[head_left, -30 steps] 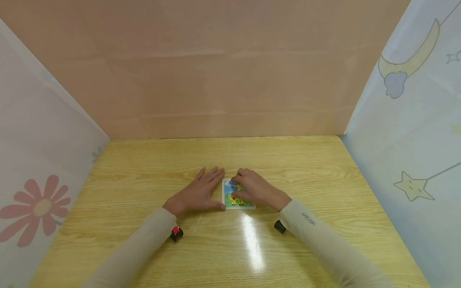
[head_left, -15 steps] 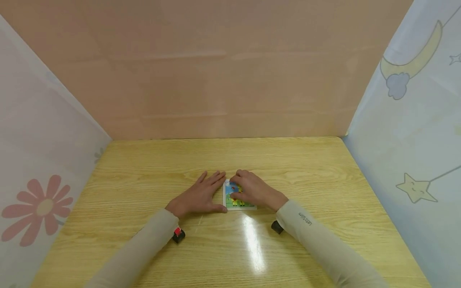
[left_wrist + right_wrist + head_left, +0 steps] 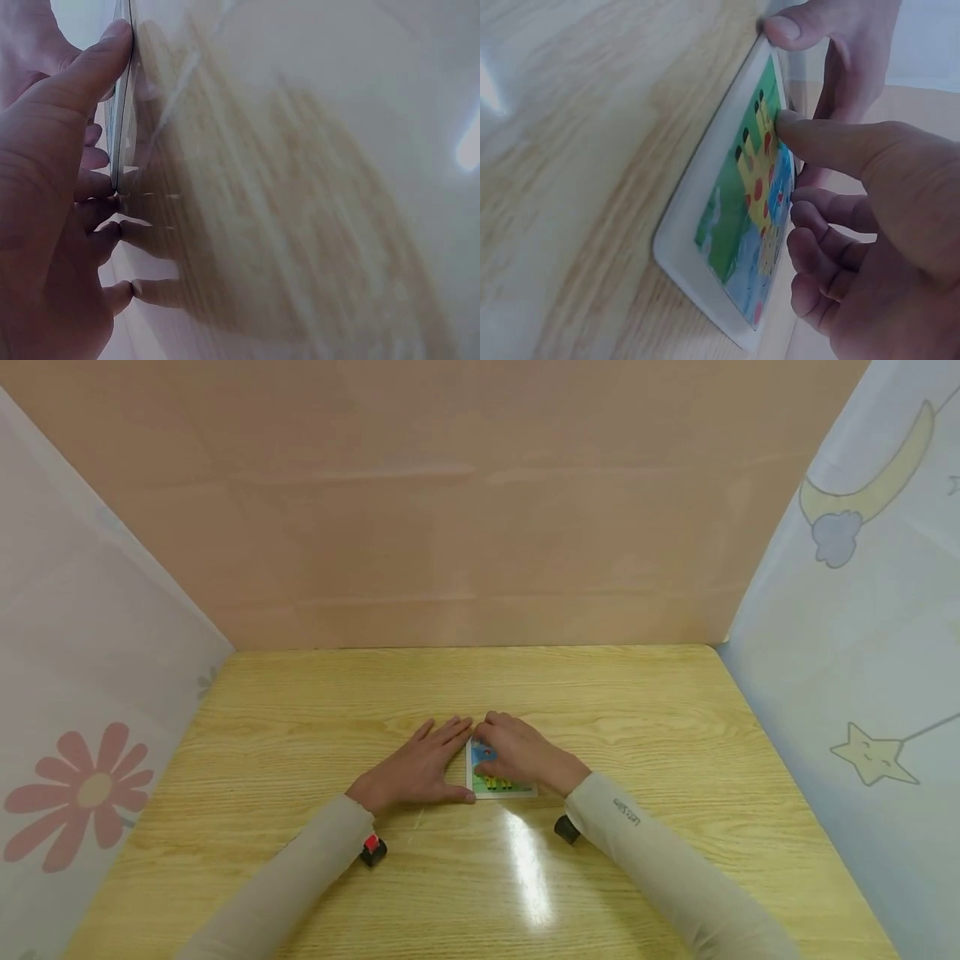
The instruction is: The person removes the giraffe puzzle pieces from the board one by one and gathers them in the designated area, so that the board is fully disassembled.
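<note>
A flat white-framed picture board (image 3: 731, 262) with a yellow, red-spotted giraffe on blue and green lies on the table; in the head view its picture (image 3: 510, 786) is largely covered. At its left side my left hand (image 3: 418, 768) rests with spread fingers on the table, its thumb touching the board's near-left corner. My right hand (image 3: 521, 750) is over the board. In the right wrist view, its extended thumb (image 3: 832, 142) touches the picture, while the other fingers bend loosely close to the surface, apart from the thumb. Nothing held shows between them.
The wooden table (image 3: 322, 693) extends around both hands. A tan backdrop (image 3: 480, 527) stands behind it, with patterned sheets on the left (image 3: 67, 610) and right (image 3: 862, 652). Dark wrist devices sit under the left cuff (image 3: 372, 852) and right cuff (image 3: 567, 829).
My right hand has shifted slightly left across the picture board, covering more of the giraffe. The left hand stays by the left edge, almost unmoved.
</note>
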Motion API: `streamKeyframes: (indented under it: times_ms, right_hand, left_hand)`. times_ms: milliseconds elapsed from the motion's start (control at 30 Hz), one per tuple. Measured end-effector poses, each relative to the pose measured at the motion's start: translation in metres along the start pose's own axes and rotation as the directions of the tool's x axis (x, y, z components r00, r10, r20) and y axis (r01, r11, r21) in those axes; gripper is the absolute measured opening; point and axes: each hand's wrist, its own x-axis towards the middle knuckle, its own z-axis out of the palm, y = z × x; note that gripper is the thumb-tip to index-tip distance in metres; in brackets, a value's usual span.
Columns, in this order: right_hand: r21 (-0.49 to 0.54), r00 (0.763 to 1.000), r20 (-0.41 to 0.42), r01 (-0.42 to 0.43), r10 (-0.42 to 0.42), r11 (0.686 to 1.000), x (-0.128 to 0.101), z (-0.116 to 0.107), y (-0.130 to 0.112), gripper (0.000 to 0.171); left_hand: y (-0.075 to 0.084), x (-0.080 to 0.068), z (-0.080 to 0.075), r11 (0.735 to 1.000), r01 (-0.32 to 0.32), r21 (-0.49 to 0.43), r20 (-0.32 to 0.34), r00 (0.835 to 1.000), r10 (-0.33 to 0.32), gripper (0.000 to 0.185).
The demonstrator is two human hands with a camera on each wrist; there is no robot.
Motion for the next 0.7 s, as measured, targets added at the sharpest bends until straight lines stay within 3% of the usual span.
streamKeyframes:
  times_ms: [200,467,700]
  right_hand:
    - [0.096,0.999,0.01,-0.051,0.05,0.994,-0.0011,-0.0002,0.0018,0.043]
    - [0.017,1.0,-0.013,-0.008,0.008,1.0,-0.0017,0.0042,0.004,0.06]
    - [-0.042,1.0,-0.015,0.025,-0.026,0.999,-0.0027,0.0009,0.0021,0.057]
  left_hand:
    - [0.0005,0.0024,0.0003,1.0,0.003,0.008,0.0,1.0,-0.003,0.113]
    - [-0.0014,0.0015,0.0009,1.0,-0.003,0.006,-0.01,1.0,0.003,0.113]
    - [-0.001,0.0015,0.0017,1.0,-0.014,-0.016,-0.021,1.0,0.014,0.113]
